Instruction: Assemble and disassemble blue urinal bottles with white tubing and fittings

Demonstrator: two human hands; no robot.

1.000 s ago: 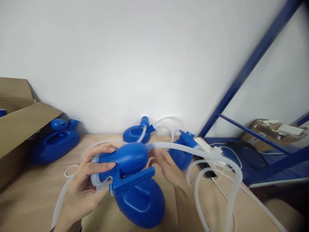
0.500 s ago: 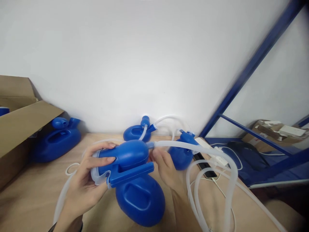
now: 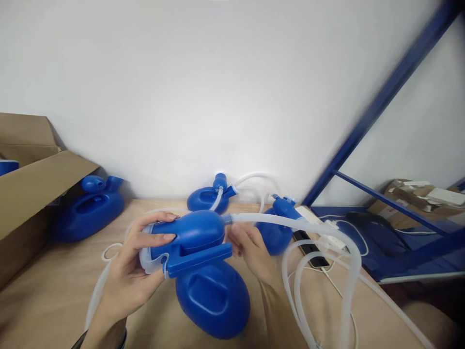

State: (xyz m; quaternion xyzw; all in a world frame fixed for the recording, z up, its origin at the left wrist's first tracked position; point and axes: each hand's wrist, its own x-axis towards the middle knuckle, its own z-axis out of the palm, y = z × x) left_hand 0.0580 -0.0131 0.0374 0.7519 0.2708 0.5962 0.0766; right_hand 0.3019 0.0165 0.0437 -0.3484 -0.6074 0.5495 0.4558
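Observation:
My left hand (image 3: 136, 271) is wrapped round the wide end of a blue plastic funnel piece (image 3: 187, 235) with a translucent soft rim. My right hand (image 3: 250, 252) pinches its narrow end, where a clear hose (image 3: 290, 224) joins it. The hose arcs right and falls in loops (image 3: 348, 291) over the table edge. Under the funnel piece lies a blue bottle-shaped container (image 3: 212, 298) on the wooden table (image 3: 47, 291).
An open cardboard box (image 3: 29, 189) stands at the left, with a blue container (image 3: 89, 208) beside it. Two more blue containers (image 3: 209, 198) (image 3: 278, 228) with hoses lie by the wall. A power strip, a phone (image 3: 312, 252) and a blue metal rack (image 3: 381, 102) are at the right.
The funnel piece and both hands have shifted slightly up and to the right; the grip is the same. The view has drifted a little.

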